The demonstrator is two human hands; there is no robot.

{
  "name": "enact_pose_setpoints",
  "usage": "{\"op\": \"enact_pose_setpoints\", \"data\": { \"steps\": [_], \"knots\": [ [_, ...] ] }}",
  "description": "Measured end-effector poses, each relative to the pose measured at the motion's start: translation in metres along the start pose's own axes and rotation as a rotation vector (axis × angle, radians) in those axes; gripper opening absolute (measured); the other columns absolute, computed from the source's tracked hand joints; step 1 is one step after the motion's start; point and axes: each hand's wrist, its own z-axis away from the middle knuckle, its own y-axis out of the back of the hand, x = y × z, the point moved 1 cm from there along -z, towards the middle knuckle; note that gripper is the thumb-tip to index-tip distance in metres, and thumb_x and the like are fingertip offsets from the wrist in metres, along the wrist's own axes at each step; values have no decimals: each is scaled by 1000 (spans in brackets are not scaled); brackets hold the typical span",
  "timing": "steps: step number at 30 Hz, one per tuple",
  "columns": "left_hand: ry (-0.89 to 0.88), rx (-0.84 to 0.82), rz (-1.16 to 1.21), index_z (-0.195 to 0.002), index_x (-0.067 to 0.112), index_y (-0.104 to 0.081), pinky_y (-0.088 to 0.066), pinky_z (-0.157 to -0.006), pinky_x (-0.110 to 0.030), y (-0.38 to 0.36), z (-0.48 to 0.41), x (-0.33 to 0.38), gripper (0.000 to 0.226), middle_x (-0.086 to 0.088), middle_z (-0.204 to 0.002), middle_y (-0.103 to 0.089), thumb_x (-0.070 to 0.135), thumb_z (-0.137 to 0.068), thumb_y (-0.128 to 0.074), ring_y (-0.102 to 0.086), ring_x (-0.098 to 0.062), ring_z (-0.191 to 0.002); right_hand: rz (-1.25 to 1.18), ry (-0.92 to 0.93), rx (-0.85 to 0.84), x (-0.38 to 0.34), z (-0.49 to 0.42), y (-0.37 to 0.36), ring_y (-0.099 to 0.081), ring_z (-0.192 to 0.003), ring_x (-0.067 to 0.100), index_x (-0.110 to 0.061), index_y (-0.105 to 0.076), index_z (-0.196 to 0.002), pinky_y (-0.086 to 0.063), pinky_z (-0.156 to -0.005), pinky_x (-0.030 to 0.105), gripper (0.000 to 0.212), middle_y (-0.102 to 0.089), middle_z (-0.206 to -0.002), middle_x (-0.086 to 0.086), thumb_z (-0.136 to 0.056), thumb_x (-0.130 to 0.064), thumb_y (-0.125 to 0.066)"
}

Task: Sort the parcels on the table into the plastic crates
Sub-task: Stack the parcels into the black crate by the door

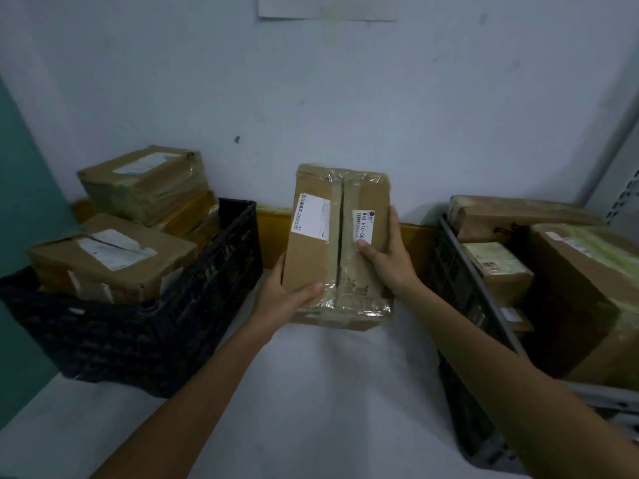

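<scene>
Parcel (311, 261) sat between both grips, over the middle of the desk (328, 392), between the two crates. It was brown cardboard wrapped in clear tape, long side running away from me, with a taped seam down the middle. One white label (311, 216) sat left of the seam and a second label (364, 226), reading "863 H10-00", sat right of it.

Left grip (287, 295) held the parcel's lower left corner, thumb flat on the top face, fingers hidden behind. Right grip (387, 257) clasped the right edge, thumb pressed just below the second label. I couldn't tell whether the near end of the parcel touched the desk.

Left crate (207, 305) was black plastic lattice, piled above its rim. A taped box (107, 257) lay at the front and another box (145, 181) was stacked higher at the back. Right crate (460, 281) was darker and partly cut off. It held a big box (587, 288), a small box (498, 264) and a flat parcel (518, 212) at the back.

Yellow strip (273, 233) ran along the foot of the pale wall (345, 98).
</scene>
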Motion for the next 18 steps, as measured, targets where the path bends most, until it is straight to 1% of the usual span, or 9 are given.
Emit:
{"op": "enact_pose_setpoints", "data": {
  "steps": [4,6,7,8,10,13,15,17,18],
  "knots": [
    [30,64,58,-139,25,-43,-48,-98,-41,36,-5,5,76,-2,-123,-59,21,-72,-79,-56,-20,-113,-62,5,-14,-9,-11,-26,-52,-119,18,-37,-7,-150,-47,-100,42,82,-49,-138,-1,-90,-32,-61],
    [38,76,53,-137,25,-44,-47,-99,-44,52,-7,9,74,-1,-121,-60,21,-72,-78,-56,-20,-112,-49,21,-19,-15,-14,-39,-53,-113,12,-35,-7,-150,-50,-91,31,80,-50,-133,-5,-90,-32,-60],
    [37,81,43,-137,25,-44,-47,-97,-44,58,-8,11,72,0,-120,-60,21,-73,-78,-56,-20,-111,-44,29,-18,-18,-15,-44,-54,-109,11,-35,-9,-150,-50,-87,28,78,-51,-130,-7,-91,-31,-59],
    [34,85,34,-136,26,-44,-48,-95,-44,62,-9,13,71,1,-118,-60,21,-73,-77,-57,-20,-109,-44,35,-15,-20,-16,-48,-54,-109,12,-36,-9,-150,-50,-88,29,77,-51,-131,-8,-91,-31,-59],
    [31,79,28,-135,27,-45,-49,-92,-42,64,-12,15,69,3,-115,-60,23,-74,-77,-57,-19,-107,-54,33,-12,-24,-18,-50,-55,-112,14,-38,-8,-150,-49,-95,36,79,-52,-136,-4,-90,-31,-60],
    [11,43,36,-135,27,-46,-49,-95,-45,55,-21,21,68,1,-117,-61,22,-74,-76,-58,-20,-108,-27,49,3,-31,-18,-37,-55,-113,14,-38,0,-149,-48,-98,39,84,-50,-136,-5,-91,-27,-59],
    [-18,12,30,-132,27,-49,-49,-95,-44,41,-29,29,68,1,-115,-62,21,-72,-79,-59,-20,-107,32,86,47,-36,-15,-20,-52,-120,17,-40,7,-148,-46,-101,43,87,-44,-141,-5,-92,-27,-58],
    [-50,-28,33,-127,27,-53,-50,-92,-37,22,-37,38,65,2,-111,-64,20,-69,-82,-60,-19,-105,83,112,101,-38,-13,2,-48,-125,18,-38,8,-148,-43,-105,41,86,-37,-148,-3,-93,-28,-57],
    [-66,-46,34,-123,26,-54,-50,-89,-33,11,-40,42,60,3,-109,-65,17,-70,-81,-61,-20,-105,103,111,121,-39,-11,14,-47,-124,16,-36,7,-149,-41,-105,35,84,-36,-148,-2,-94,-28,-56]
  ]
}}
